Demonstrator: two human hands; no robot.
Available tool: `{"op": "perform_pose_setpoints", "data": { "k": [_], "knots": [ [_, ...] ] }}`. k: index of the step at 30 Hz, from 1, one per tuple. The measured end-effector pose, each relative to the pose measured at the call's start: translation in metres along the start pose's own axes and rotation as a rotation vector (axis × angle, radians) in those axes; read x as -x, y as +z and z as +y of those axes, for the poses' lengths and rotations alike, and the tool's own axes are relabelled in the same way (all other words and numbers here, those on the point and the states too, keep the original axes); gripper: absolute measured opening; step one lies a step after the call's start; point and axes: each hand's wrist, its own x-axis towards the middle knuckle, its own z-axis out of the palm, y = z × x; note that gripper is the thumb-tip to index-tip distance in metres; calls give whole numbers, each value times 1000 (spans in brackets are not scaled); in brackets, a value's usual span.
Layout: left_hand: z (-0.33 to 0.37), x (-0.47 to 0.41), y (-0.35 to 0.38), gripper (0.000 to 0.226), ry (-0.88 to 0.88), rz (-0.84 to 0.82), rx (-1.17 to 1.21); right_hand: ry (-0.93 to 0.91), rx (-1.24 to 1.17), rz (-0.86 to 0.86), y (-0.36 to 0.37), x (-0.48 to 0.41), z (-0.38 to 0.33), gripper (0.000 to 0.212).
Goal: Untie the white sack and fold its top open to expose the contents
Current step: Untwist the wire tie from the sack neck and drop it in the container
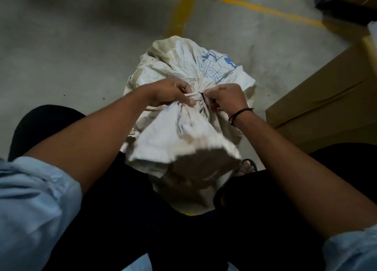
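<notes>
While a grey concrete floor [71, 52] fills most of the upper frame, painted yellow lines [244, 4] cross it at the top centre and run toward the upper right. Brown cardboard boxes [326, 99] stand along the right edge, near the sack but apart from it, and a dark object in the top right corner is too blurred to identify. Across the lower frame lie the person's dark trousers [163, 230], with pale blue rolled-up sleeves [34, 205] in the lower left and lower right corners. A foot in a dark sandal [247, 165] shows just right of the sack's lower part.

At centre frame stands the white woven plastic sack with blue print [179, 70], its body toward the top and its gathered neck pulled toward the camera, where the loose top fans out, blurred, over the knees. A pale string tie [190, 95] cinches the neck between the two hands.

Clenched on the neck from the left, the left hand [169, 94] has its fingers on the tie. From the right, the right hand [228, 98], with a dark cord bracelet [238, 114] on its wrist, pinches at the knot with curled fingers; what exactly its fingertips grasp is hidden. The sack is still tied.
</notes>
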Motion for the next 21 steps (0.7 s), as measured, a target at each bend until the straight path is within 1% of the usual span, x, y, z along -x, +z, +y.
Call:
{"op": "perform_pose_setpoints", "data": {
  "k": [2, 4, 6, 8, 11, 14, 16, 18, 21],
  "knots": [
    [-4, -2, -9, 23, 28, -82, 17, -40, 23, -49, -5, 4, -6, 9],
    [-13, -1, -7, 22, 9, -92, 106, -44, 100, -79, -7, 4, -3, 5],
    [-19, 0, 4, 21, -46, -81, 255, -33, 176, -71, -6, 2, 8, 13],
    [-26, -2, 13, 20, -76, -95, 316, -51, 227, -39, -3, 0, 21, 15],
    [-35, -8, 18, 20, -86, -96, 326, -108, 279, 16, -1, -4, 38, 6],
    [-39, -12, 22, 22, -75, -97, 322, -162, 387, 42, 2, -2, 48, 5],
    [-43, -14, 24, 23, -86, -99, 322, -156, 422, 31, 2, -3, 53, 6],
    [-46, -15, 24, 24, -100, -96, 332, -132, 406, 18, 0, -5, 58, 5],
    [-39, -15, 25, 22, -111, -94, 243, -106, 408, 20, 0, -5, 61, 6]
  ]
}}
